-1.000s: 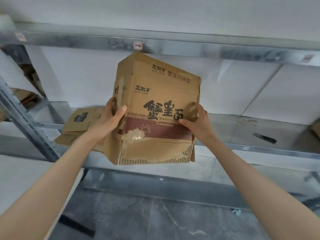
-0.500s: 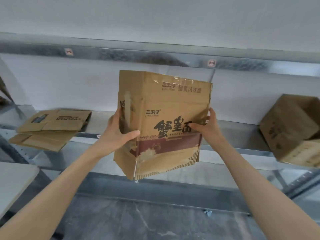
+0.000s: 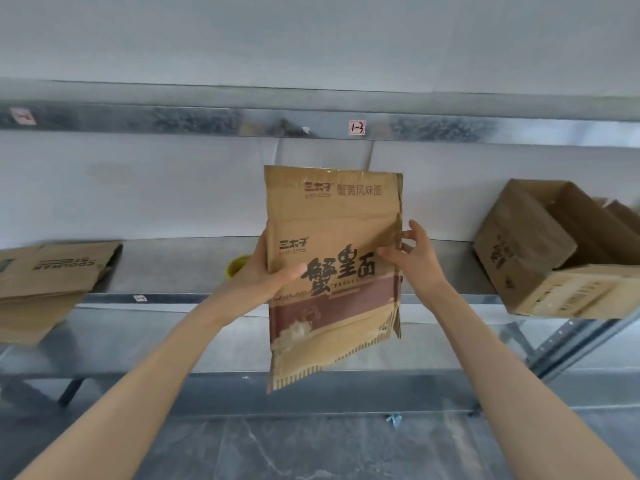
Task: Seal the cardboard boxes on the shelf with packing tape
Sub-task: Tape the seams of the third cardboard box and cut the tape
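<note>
Centrally, before the metal shelf (image 3: 173,266), we hold a flattened printed cardboard box (image 3: 332,220) upright in the air; our left hand (image 3: 263,278) clamps its left edge, thumb across the front, while our right hand (image 3: 419,261) pinches its right edge.

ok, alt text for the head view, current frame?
Two hands hold a flattened printed box upright before a metal shelf: the left hand grips its left edge, the right hand pinches its right edge. On the shelf, a flat box lies at left and an open box sits at right.
</note>
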Demonstrator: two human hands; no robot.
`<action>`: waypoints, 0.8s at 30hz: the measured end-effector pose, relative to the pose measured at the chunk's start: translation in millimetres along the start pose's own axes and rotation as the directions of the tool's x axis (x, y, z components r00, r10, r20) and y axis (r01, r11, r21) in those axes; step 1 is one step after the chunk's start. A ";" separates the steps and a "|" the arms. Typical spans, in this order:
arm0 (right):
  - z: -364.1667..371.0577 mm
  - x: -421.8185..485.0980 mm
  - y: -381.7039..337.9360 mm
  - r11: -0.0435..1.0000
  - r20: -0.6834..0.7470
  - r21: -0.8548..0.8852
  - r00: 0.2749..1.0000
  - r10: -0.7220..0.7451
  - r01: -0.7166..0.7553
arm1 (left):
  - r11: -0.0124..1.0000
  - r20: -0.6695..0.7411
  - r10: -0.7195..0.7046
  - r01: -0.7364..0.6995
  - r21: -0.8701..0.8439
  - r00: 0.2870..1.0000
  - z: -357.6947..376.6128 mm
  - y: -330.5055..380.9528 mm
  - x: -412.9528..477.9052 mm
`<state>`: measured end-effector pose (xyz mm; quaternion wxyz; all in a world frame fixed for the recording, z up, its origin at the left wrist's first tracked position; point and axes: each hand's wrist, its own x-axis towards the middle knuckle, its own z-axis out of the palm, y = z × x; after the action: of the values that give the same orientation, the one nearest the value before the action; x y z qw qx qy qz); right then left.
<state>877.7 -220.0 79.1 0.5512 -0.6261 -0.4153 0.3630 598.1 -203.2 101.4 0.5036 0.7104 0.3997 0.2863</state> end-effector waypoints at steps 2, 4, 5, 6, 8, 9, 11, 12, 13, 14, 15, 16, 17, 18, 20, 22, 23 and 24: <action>0.4 4.0 0.4 1.000 -0.014 0.007 1.000 0.027 -0.027 | 0.999 -0.007 0.036 -0.036 0.014 0.999 2.7 2.2 6.3; -0.5 6.1 0.8 0.999 -0.018 0.029 0.999 0.044 -0.043 | 0.996 -0.019 0.081 -0.080 0.036 0.997 1.5 4.2 11.5; -0.8 7.2 0.4 0.998 -0.017 0.039 0.999 0.043 -0.042 | 0.994 -0.025 0.100 -0.099 0.045 0.995 -0.3 5.0 14.0; -1.0 8.1 -0.7 0.999 -0.014 0.039 0.999 0.034 -0.033 | 0.992 -0.031 0.117 -0.115 0.051 0.993 -2.5 5.6 16.0; -0.8 11.6 -5.1 1.000 -0.009 0.013 1.000 0.000 0.000 | 0.989 -0.044 0.142 -0.140 0.055 0.989 -7.1 7.2 19.5; -0.1 13.1 -8.2 1.000 -0.007 0.007 1.000 -0.018 0.018 | 0.987 -0.052 0.154 -0.151 0.059 0.987 -9.1 8.7 20.6; 1.2 14.7 -14.2 0.999 -0.005 0.020 0.999 -0.042 0.043 | 0.982 -0.069 0.181 -0.176 0.072 0.981 -12.2 12.0 21.9; 1.5 14.9 -17.0 0.998 -0.007 0.030 0.998 -0.057 0.057 | 0.979 -0.080 0.192 -0.186 0.079 0.978 -13.6 13.5 22.5; 1.7 14.8 -19.6 0.996 -0.009 0.039 0.997 -0.075 0.076 | 0.977 -0.093 0.202 -0.194 0.089 0.975 -14.9 14.5 23.1; 1.5 14.4 -21.9 0.994 -0.009 0.049 0.996 -0.094 0.094 | 0.974 -0.106 0.212 -0.202 0.100 0.972 -16.4 14.6 23.7; 1.0 14.2 -23.9 0.992 -0.009 0.059 0.994 -0.110 0.111 | 0.972 -0.116 0.221 -0.209 0.111 0.968 -17.7 13.8 24.8; 0.3 14.1 -25.7 0.990 -0.011 0.063 0.992 -0.125 0.125 | 0.969 -0.122 0.230 -0.215 0.120 0.965 -18.8 12.5 26.0; -0.6 14.0 -27.1 0.988 -0.015 0.058 0.990 -0.140 0.140 | 0.966 -0.127 0.238 -0.221 0.131 0.963 -19.3 10.8 27.2; -1.5 13.9 -27.9 0.987 -0.018 0.045 0.988 -0.155 0.156 | 0.964 -0.130 0.244 -0.225 0.143 0.961 -19.3 8.7 28.6; -2.6 12.8 -27.5 0.983 -0.027 0.023 0.983 -0.180 0.181 | 0.959 -0.136 0.259 -0.238 0.151 0.956 -17.6 3.9 31.4; -3.2 9.9 -23.9 0.982 -0.038 0.029 0.982 -0.185 0.186 | 0.956 -0.148 0.276 -0.256 0.142 0.950 -15.3 -0.7 34.5; -3.4 8.0 -21.3 0.982 -0.041 0.040 0.982 -0.182 0.184 | 0.955 -0.159 0.284 -0.264 0.138 0.945 -14.1 -3.2 36.4; -3.5 6.0 -18.6 0.983 -0.042 0.051 0.984 -0.176 0.178 | 0.953 -0.170 0.292 -0.271 0.134 0.941 -13.5 -6.5 38.2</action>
<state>881.0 -215.0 98.0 0.6058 -0.5780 -0.4488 0.3122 605.0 -162.8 99.8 0.3781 0.7564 0.3548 0.3988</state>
